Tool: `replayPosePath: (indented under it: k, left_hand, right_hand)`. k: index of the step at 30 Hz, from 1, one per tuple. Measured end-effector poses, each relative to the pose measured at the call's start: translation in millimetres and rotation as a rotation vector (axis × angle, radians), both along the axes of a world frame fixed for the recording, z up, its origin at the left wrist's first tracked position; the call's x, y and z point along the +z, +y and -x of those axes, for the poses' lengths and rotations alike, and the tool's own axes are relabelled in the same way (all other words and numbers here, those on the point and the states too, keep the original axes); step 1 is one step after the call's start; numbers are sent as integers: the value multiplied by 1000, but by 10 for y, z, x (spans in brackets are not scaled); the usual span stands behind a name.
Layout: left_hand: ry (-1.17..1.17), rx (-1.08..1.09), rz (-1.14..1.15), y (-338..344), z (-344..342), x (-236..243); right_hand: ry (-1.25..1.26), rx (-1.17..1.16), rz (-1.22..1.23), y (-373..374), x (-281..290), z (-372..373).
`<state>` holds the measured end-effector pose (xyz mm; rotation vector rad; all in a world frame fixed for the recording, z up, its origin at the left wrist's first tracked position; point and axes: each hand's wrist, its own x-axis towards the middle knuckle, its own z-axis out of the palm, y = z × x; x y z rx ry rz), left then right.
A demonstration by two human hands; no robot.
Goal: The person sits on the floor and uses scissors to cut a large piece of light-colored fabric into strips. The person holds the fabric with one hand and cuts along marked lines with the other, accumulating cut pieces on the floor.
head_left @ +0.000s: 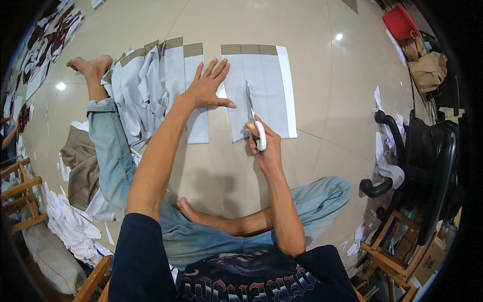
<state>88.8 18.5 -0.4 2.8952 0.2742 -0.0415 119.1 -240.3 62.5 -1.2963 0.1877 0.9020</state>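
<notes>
My right hand [270, 147] is closed round a pair of scissors [260, 134] with a white wrapped handle. Their blades point away from me, over a light grey fabric panel [267, 95] with a brown band along its far edge and a white strip down its right side. Faint lengthwise lines run down the panel. My left hand [205, 89] is open, fingers spread, lying between the panel and a narrow cut strip [197, 125] of the same fabric. To the left, several similar strips [146, 95] lie overlapping and rumpled.
I sit on a glossy tiled floor [312, 161], legs spread round the work. Brown cloth [83, 166] and white scraps [70, 216] lie at the left, beside a wooden frame [22, 194]. At right are a black chair [427, 161], a red container [400, 22] and a paper bag [427, 70].
</notes>
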Motion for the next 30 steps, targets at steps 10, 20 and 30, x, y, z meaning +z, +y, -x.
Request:
replayPosePath:
  k: [10, 20, 30]
  left_hand:
    - [-47, 4, 31, 0, -2, -28]
    - [-45, 6, 8, 3, -1, -34]
    - [-48, 7, 22, -2, -4, -36]
  right_hand:
    - [-61, 25, 20, 128, -108, -49]
    - [-40, 51, 53, 300, 22, -207]
    - [-67, 58, 38, 330, -89, -269]
